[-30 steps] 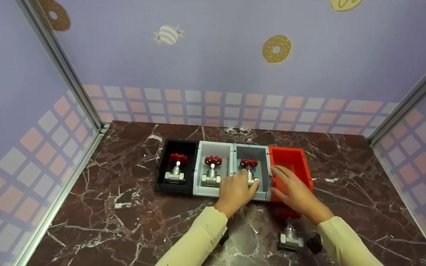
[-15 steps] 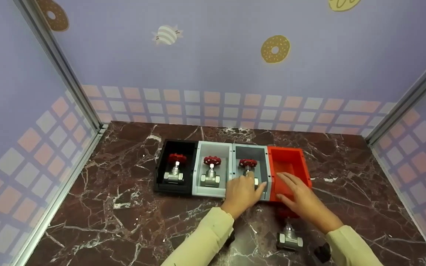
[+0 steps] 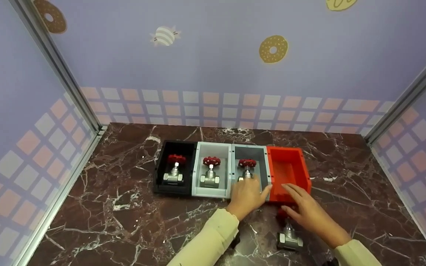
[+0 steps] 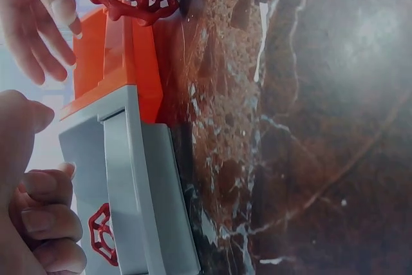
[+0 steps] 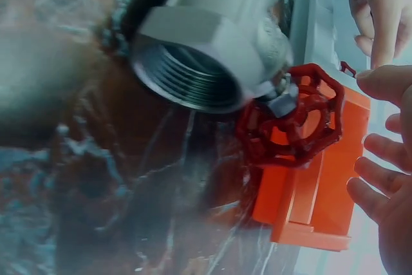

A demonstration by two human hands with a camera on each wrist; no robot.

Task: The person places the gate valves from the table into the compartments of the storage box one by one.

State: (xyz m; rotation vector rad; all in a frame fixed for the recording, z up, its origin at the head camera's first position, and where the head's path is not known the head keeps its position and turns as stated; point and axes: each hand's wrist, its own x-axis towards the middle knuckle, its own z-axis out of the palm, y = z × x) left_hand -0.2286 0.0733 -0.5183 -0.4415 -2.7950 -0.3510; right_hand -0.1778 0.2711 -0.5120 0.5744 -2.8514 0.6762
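My left hand hovers over the front of the grey bin, fingers curled and thumb out, with nothing seen in its grasp. In that bin stands a metal valve with a red handwheel, partly hidden by the hand. My right hand, fingers fairly straight and apart, is above the loose valve on the tabletop. Its red handwheel lies close to the fingers in the right wrist view, with a gap between. Beyond it stands the red bin, bare inside.
Two more valves with red handwheels stand in the black bin and the white bin. All the bins form one row on the dark marbled tabletop. Patterned panels enclose the back and sides.
My left hand has drawn back toward me and slightly right, uncovering more of the grey bin's valve. The right hand has moved back and right from the red bin toward the loose valve.
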